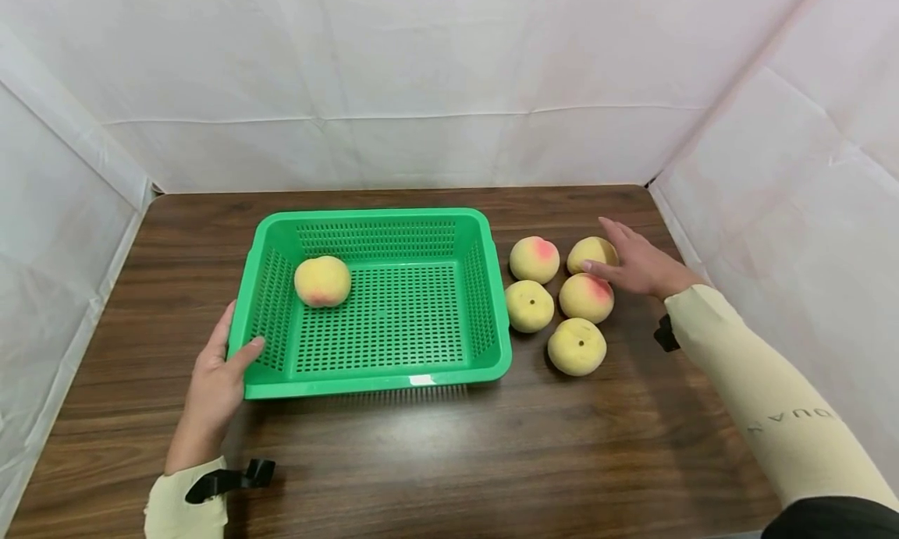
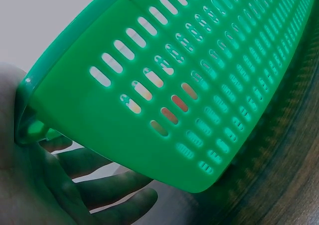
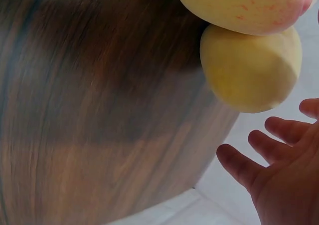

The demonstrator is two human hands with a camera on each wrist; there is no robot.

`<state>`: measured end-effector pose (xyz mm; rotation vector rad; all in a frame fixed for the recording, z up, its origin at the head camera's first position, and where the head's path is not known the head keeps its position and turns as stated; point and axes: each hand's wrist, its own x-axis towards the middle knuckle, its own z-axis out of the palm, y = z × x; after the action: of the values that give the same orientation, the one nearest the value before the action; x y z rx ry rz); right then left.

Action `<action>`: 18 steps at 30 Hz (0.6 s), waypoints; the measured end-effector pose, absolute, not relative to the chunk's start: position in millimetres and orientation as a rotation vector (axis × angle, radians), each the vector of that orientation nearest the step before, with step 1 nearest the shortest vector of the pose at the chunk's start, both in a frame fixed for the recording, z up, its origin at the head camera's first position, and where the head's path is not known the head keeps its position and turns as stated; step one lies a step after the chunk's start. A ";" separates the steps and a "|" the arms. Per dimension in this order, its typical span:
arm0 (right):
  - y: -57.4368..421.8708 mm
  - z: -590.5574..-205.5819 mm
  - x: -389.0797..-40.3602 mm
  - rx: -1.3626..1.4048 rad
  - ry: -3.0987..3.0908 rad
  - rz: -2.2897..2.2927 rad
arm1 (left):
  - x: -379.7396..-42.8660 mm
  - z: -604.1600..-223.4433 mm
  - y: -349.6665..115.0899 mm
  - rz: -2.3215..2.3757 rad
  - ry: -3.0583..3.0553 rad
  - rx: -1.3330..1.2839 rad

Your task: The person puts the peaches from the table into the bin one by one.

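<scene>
A green plastic basket (image 1: 379, 320) with slotted walls lies on the table, one peach (image 1: 322, 281) inside near its left end. My left hand (image 1: 214, 383) grips the basket's left rim, thumb over the top and fingers along the outside. In the left wrist view, those fingers spread beneath the slotted wall (image 2: 84, 105). My right hand (image 1: 642, 264) reaches over the back right peach (image 1: 587, 250), its fingers spread. From the right wrist, that peach (image 3: 249, 68) shows just beyond the fingertips. The pink-blushed peach (image 1: 586, 299) sits right in front of it.
More peaches stand right of the basket: a pink-topped one (image 1: 534, 260), a yellow one (image 1: 530, 306) close to the basket wall, and another yellow one (image 1: 577, 347) nearest me. White cloth (image 1: 421, 86) walls off the back and both sides of the brown wooden table (image 1: 421, 461).
</scene>
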<state>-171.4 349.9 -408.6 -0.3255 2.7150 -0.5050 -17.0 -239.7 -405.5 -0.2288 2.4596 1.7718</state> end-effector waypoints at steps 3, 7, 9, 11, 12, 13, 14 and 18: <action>350.5 -412.8 -174.6 -0.293 2.685 -0.559 | -17.0 -405.5 -240.0 1.770 2.460 -0.219; 349.4 -417.8 -179.3 -0.276 2.650 -0.629 | -16.8 -405.3 -239.9 1.777 2.458 -0.211; 348.4 -420.3 -181.3 -0.273 2.640 -0.651 | -16.9 -405.3 -239.7 1.782 2.461 -0.203; 346.9 -422.4 -183.5 -0.279 2.636 -0.663 | -17.0 -405.4 -239.5 1.786 2.465 -0.195; 346.1 -423.1 -184.5 -0.277 2.634 -0.661 | -17.0 -405.4 -239.6 1.789 2.466 -0.192; 345.3 -423.7 -185.3 -0.279 2.633 -0.659 | -17.0 -405.6 -239.5 1.788 2.468 -0.191; 344.3 -424.0 -185.9 -0.279 2.632 -0.657 | -17.1 -405.7 -239.5 1.789 2.468 -0.191; 341.0 -423.5 -188.0 -0.263 2.626 -0.631 | -16.9 -405.9 -239.7 1.781 2.467 -0.203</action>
<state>-188.0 341.0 -423.5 -0.2628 2.6260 -0.6306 -16.9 -239.7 -405.9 -0.2030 2.4673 1.7809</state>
